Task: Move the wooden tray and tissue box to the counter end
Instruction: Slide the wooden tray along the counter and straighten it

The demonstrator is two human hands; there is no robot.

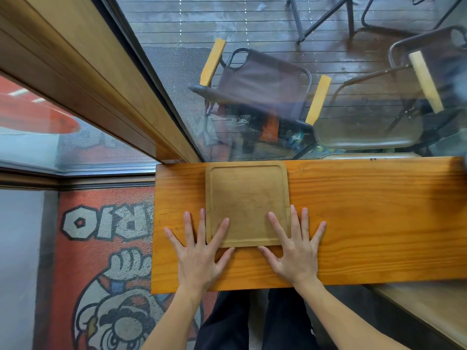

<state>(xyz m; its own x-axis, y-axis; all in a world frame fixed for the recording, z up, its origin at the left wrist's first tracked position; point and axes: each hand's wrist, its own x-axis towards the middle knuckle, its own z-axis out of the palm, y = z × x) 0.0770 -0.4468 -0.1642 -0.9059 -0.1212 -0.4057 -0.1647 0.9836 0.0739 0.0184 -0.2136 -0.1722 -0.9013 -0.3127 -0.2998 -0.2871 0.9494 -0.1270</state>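
In the head view, a wooden tray [246,204] is seen lying flat on an orange-toned wooden counter [366,223], close to the counter's left end and with its far edge almost at the window-side edge. The left hand [199,253] is spread wide and flat, palm down; its index finger rests on the tray's near-left corner, while the other fingers lie on the counter just beside the tray. The right hand [294,251] is likewise splayed and flat, its index and middle fingers laid over the tray's near-right corner and rim and its thumb on the counter just below the near edge. Nothing is gripped by either hand; the tray is only pressed or steadied from above. No tissue box can be found anywhere in this view, so its place cannot be told. Beyond the glass, folding chairs [260,84] are seen on a wet deck. The tray appears to be already at or near the counter end, so the step in hand is judged to be final squaring. This would best be done with light, even pressure from both hands, so that the tray is slid rather than tipped, kept parallel to the counter's edges and stopped short of the left edge.
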